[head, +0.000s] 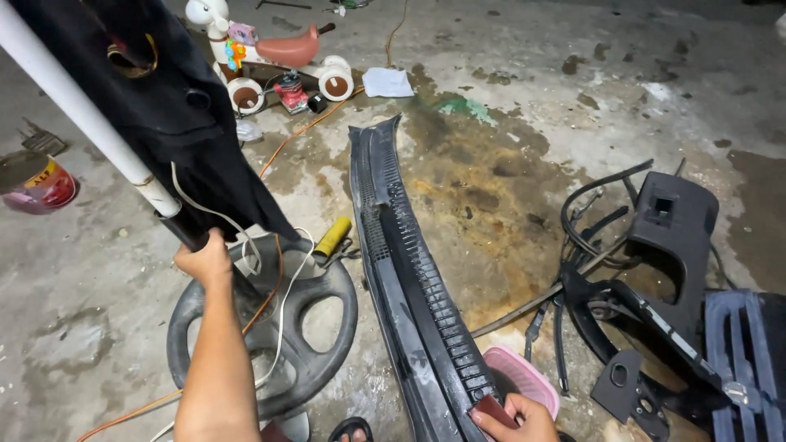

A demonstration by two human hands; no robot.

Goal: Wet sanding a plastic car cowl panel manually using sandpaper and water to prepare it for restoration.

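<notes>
Right hand at bottom edge, fingers pinching small dark red block against near end of long black ribbed plastic cowl panel; left hand wrapped round black pole above grey plastic wheel cover; farther off, white toy ride-on on stained concrete floor

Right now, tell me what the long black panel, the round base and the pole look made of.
Long black panel: looks like moulded plastic, matt, with ribbed grille slots, dusty. Round base: dark grey, spoked, likely plastic, though cast metal is possible. Pole: smooth white tube, plastic or painted metal; left hand grips its dark lower section.
</notes>
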